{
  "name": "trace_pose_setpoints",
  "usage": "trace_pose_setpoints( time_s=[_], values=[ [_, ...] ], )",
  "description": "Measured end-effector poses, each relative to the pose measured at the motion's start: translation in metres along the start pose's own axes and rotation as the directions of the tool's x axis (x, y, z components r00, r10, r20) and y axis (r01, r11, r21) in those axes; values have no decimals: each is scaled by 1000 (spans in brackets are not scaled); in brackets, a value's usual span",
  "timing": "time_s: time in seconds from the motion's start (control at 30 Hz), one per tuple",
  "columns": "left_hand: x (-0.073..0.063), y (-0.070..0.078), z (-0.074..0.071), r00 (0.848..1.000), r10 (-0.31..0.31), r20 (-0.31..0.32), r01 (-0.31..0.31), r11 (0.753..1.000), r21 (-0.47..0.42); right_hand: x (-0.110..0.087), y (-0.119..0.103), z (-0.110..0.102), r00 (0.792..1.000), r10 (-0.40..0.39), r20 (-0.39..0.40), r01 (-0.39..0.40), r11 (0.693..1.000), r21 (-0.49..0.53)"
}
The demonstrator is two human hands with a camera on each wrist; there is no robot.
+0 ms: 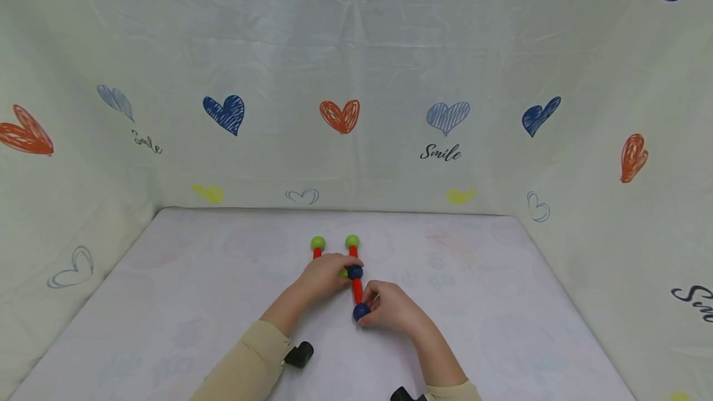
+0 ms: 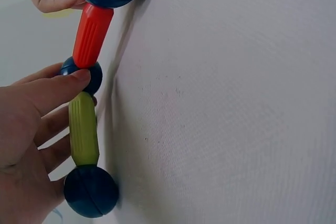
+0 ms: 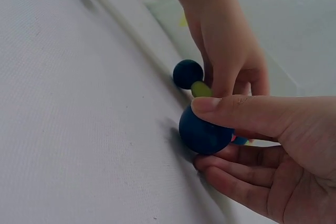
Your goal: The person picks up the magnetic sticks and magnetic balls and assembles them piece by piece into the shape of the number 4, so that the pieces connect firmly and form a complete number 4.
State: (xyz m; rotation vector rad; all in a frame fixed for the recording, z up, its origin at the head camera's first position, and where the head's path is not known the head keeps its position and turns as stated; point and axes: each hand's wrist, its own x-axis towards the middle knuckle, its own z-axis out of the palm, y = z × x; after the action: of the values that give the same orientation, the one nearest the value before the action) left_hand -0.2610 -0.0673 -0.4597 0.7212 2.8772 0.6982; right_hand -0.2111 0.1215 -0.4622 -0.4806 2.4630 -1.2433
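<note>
My left hand (image 1: 325, 275) pinches a blue ball (image 1: 355, 272) at a joint of a ball-and-rod toy frame, its thumb lying across the ball in the left wrist view. From that ball a red rod (image 1: 358, 291) runs toward me to a nearer blue ball (image 1: 361, 312). My right hand (image 1: 394, 307) grips this nearer ball between thumb and fingers. A green rod (image 2: 84, 129) leads sideways from the joint to another blue ball (image 2: 92, 191), which the left hand hides in the head view. Two green balls (image 1: 318, 242) (image 1: 352, 241) on red rods form the far ends.
The frame lies on a white-covered table (image 1: 473, 265). Behind it and along both sides hangs a pale cloth (image 1: 390, 67) printed with hearts. Black wrist cameras (image 1: 299, 355) are strapped at both sleeves.
</note>
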Motion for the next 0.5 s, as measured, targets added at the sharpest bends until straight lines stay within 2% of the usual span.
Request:
trace_pose_setpoints(
  time_s=[0.13,0.33,0.5],
  values=[
    [-2,-4,-1,1000,18,-17,-18,1000,-16,0,1,1,1000,-16,-1,16,1000,-7],
    [-5,-5,2,1000,21,-3,-21,1000,9,0,1,1,1000,-19,-5,19,999,-27],
    [-11,-6,-1,998,-3,-60,3,1000,2,0,1,2,1000,-25,-3,25,999,-21]
  ],
)
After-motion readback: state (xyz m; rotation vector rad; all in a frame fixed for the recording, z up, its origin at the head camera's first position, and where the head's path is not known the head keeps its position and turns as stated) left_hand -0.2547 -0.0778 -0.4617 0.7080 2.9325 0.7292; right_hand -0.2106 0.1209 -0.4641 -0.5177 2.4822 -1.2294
